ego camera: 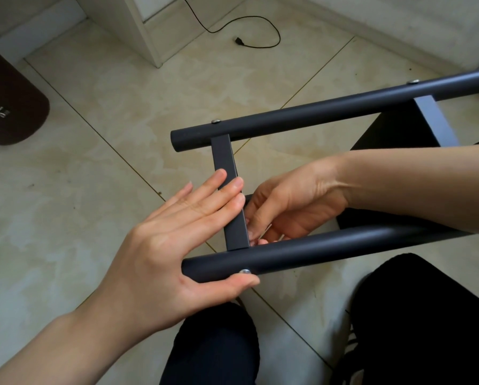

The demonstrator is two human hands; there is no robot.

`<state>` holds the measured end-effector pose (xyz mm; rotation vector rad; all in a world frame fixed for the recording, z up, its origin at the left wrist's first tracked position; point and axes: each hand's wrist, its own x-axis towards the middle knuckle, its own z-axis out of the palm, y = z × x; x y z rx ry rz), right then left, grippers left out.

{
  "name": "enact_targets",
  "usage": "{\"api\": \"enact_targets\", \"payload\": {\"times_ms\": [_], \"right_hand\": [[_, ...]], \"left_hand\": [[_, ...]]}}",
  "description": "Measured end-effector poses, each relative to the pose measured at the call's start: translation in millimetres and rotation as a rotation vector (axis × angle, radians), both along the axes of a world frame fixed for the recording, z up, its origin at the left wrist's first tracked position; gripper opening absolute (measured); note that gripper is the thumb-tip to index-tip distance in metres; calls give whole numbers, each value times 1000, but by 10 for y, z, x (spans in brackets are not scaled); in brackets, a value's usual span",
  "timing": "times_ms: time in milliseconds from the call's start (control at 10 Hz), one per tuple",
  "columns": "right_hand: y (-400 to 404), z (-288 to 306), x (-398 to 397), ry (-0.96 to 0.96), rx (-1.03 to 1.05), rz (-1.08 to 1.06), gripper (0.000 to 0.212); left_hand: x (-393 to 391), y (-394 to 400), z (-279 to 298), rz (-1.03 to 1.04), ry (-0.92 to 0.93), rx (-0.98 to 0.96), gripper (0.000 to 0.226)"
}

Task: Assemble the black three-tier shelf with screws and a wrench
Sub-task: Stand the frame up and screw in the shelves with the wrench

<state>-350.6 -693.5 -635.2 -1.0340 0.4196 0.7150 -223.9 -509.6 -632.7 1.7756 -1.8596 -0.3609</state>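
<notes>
From the head camera, a black shelf frame (329, 112) is seen held above a tiled floor (99, 129), two round tubes joined by a flat crossbar (228, 173). The left hand (177, 240) is laid against the crossbar with fingers straight and pressed together, its thumb set under the near tube (316, 251) beside a silver screw (245, 271). The right hand (291, 207) is curled behind the crossbar; what its fingers pinch cannot be told. A black cable (257, 31) lies beyond.

Open gap (302, 151) between tubes (329, 109)
</notes>
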Motion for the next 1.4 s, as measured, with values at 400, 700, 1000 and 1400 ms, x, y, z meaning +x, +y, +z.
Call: {"api": "enact_targets", "payload": {"times_ms": [400, 700, 1000, 1400], "right_hand": [[-40, 58, -73, -75, -316, -23, 25], [84, 402, -294, -346, -684, 199, 30], [289, 240, -254, -520, -1173, 282, 42], [260, 215, -257, -540, -1050, 248, 32]], "left_hand": [[0, 0, 6, 0, -4, -4, 74], [8, 3, 4, -5, -14, -9, 73], [12, -2, -6, -8, -6, -20, 73], [-27, 7, -11, -11, 69, -16, 70]]}}
